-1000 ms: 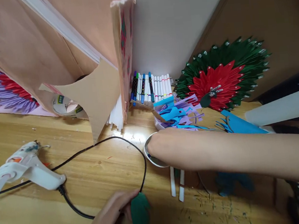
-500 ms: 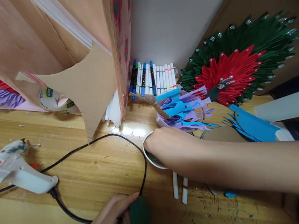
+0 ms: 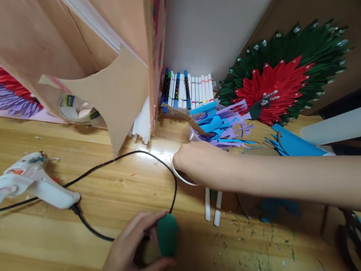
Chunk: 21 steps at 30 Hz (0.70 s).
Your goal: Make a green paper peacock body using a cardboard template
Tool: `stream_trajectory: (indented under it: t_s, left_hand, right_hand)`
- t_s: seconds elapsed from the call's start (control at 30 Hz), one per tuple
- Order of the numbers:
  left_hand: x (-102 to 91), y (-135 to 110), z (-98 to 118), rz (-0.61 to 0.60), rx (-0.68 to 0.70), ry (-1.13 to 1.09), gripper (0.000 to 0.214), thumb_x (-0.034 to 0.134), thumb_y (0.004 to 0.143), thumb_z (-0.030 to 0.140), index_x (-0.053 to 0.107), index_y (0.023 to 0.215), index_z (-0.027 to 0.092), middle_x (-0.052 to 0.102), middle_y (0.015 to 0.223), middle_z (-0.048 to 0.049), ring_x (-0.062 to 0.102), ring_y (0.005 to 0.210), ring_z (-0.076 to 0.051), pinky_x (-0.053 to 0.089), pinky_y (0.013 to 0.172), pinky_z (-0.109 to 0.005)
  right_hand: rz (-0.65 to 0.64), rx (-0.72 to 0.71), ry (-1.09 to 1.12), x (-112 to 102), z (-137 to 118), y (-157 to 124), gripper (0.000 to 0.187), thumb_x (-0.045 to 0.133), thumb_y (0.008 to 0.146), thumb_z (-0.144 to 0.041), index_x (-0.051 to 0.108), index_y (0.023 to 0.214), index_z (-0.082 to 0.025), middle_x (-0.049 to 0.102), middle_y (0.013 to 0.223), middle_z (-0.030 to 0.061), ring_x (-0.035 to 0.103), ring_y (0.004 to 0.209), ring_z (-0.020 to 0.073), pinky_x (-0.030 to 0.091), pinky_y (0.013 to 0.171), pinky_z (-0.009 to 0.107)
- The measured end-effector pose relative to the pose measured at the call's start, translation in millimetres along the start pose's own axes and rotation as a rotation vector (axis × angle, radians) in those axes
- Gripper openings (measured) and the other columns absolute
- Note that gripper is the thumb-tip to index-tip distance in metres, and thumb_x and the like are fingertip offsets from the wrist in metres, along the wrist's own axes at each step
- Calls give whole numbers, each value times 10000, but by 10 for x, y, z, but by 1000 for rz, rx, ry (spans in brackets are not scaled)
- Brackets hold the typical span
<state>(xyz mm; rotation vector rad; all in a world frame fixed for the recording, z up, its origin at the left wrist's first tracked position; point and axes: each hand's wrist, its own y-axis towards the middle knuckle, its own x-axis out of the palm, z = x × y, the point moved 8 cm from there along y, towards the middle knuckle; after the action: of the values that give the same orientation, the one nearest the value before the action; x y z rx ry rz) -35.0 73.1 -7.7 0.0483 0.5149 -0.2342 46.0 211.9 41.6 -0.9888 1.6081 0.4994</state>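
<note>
My left hand [image 3: 136, 246] pinches a dark green, rounded piece [image 3: 167, 234] between its thumb and fingers, low over the wooden table. My right hand [image 3: 196, 161] dips into a small white bowl [image 3: 182, 176]. The wrist bends down over the rim, and the fingers and whatever they touch inside are hidden. Two white marker pens [image 3: 207, 205] stick out from under the right forearm. Just beyond the bowl lies a heap of blue and purple cut paper strips [image 3: 221, 125].
A white glue gun [image 3: 41, 183] lies left, its black cable [image 3: 176, 182] looping toward the bowl. A cardboard cutout [image 3: 125, 94] leans on a pink box. Behind are a row of markers [image 3: 192, 91] and a red and green paper fan [image 3: 283, 78]. Black scissors [image 3: 359, 237] lie lower right.
My left hand has come up with the green piece, so more of both shows. My right hand stays in the bowl. The whole view has shifted slightly.
</note>
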Motion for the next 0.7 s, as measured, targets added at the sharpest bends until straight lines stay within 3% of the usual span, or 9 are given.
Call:
stream_trajectory:
  t_s: [0.1, 0.17, 0.23, 0.3, 0.37, 0.43, 0.53, 0.7]
  left_hand:
    - [6, -14, 16, 6, 15, -21, 637, 739, 704, 263, 447, 1267, 327, 633, 966, -18, 614, 785, -156, 534, 689, -246]
    - [9, -32, 26, 13, 27, -42, 644, 741, 704, 257, 439, 1270, 323, 619, 1000, -20, 608, 804, -151, 531, 719, -255]
    - [7, -51, 32, 29, 25, -89, 632, 740, 707, 260, 446, 1264, 307, 607, 997, -20, 600, 777, -137, 532, 716, -258]
    - [11, -66, 31, 46, 9, -152, 600, 734, 713, 267, 467, 1250, 279, 598, 978, -25, 595, 756, -133, 535, 704, -263]
    - [33, -79, 41, 53, -4, -203, 580, 736, 709, 277, 491, 1234, 248, 593, 958, -31, 594, 750, -135, 536, 701, -270]
    - [66, -96, 70, 60, 0, -233, 585, 747, 695, 285, 502, 1223, 224, 589, 930, -32, 592, 739, -134, 532, 704, -275]
    - [142, -127, 131, 55, 19, -238, 596, 756, 686, 290, 503, 1218, 202, 580, 902, -30, 589, 730, -130, 524, 717, -282]
    - [292, -118, 290, 21, 107, -167, 565, 737, 708, 278, 499, 1214, 194, 566, 909, -28, 571, 735, -126, 508, 713, -287]
  right_hand:
    - [-112, -60, -74, -45, -83, -31, 185, 579, 709, -36, 699, 631, -153, 698, 677, 106, 650, 652, 199, 415, 568, 275]
    - [-96, -64, -79, -209, -137, -108, 191, 583, 713, -41, 694, 620, -165, 681, 638, 77, 636, 620, 183, 405, 550, 273]
    - [4, -77, -20, -426, -218, -267, 173, 604, 718, -63, 693, 632, -184, 661, 594, 35, 614, 572, 160, 404, 527, 265]
    - [204, -84, 150, -629, -287, -523, 118, 627, 744, -129, 705, 705, -208, 667, 613, 2, 606, 555, 138, 432, 520, 252]
    - [367, -36, 396, -639, -281, -824, 80, 634, 775, -221, 712, 793, -225, 697, 688, -3, 628, 586, 133, 482, 534, 244]
    - [489, 58, 600, -452, -228, -1096, 97, 635, 783, -244, 714, 838, -230, 720, 768, 12, 653, 634, 143, 522, 562, 254]
    - [614, 214, 848, -7, -141, -1372, 82, 660, 774, -241, 714, 816, -196, 726, 776, 42, 670, 667, 164, 549, 578, 273]
    - [772, 238, 1022, 422, -143, -1611, 99, 701, 745, -256, 695, 812, -184, 710, 801, 46, 660, 742, 166, 559, 673, 306]
